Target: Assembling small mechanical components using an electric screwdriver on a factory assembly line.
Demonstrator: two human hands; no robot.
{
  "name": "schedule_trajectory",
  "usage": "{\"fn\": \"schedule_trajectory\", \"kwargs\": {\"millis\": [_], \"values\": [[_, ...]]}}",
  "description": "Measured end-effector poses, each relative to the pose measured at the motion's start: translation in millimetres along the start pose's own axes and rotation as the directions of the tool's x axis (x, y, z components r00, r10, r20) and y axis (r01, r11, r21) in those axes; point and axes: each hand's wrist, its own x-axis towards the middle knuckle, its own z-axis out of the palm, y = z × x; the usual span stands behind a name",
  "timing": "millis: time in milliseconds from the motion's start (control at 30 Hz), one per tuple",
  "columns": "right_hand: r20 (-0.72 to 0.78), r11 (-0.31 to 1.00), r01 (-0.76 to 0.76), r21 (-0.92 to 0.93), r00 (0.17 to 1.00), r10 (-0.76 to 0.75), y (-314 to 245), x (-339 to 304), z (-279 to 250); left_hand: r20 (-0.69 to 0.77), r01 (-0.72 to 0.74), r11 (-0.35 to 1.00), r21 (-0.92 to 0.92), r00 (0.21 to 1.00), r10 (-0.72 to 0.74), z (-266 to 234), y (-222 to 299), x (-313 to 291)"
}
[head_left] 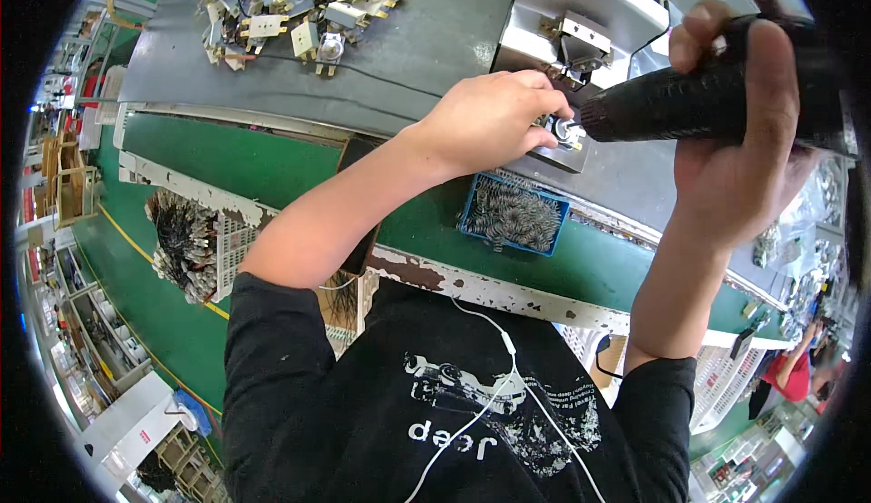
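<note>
My right hand (748, 140) is wrapped round a black power screwdriver (671, 104), held nearly level with its tip pointing left. That tip reaches a small white-and-metal part (569, 135) at the front of a metal fixture (581, 45). From the other side, my left hand (504, 117) pinches this part between thumb and fingers, which partly hide it. Just below the left hand, a blue tray (469, 215) holds many small coil springs (517, 208).
A heap of white and grey switch-like parts (304, 9) with wires lies at the back left of the grey bench (181, 68). Below the bench edge stands a white crate (234, 249) beside bundled dark wires (181, 244). Another person in red (789, 376) is at far right.
</note>
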Motion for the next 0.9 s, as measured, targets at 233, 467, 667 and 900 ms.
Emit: {"fn": "schedule_trajectory", "kwargs": {"millis": [233,467,667,900], "values": [[-0.273,0.975,-0.005,0.22,0.96,0.066,15.9,-10.9,33.5,0.036,0.078,0.996,0.04,0.996,-0.079,-1.5,2.7,-2.8],[-0.316,0.935,0.079,0.346,0.948,0.037,27.9,-13.0,39.3,0.007,0.041,0.997,0.061,0.999,-0.042,1.2,-0.3,-2.9],[-0.277,0.946,0.074,0.315,0.961,0.017,29.8,-13.1,39.7,0.014,0.033,0.998,0.057,0.999,-0.033,0.6,-0.6,-2.2],[-0.239,0.96,0.054,0.273,0.971,0.013,25.3,-16.0,42.3,0.001,0.034,0.997,0.072,0.999,-0.034,1.4,1.6,-3.5]]}}
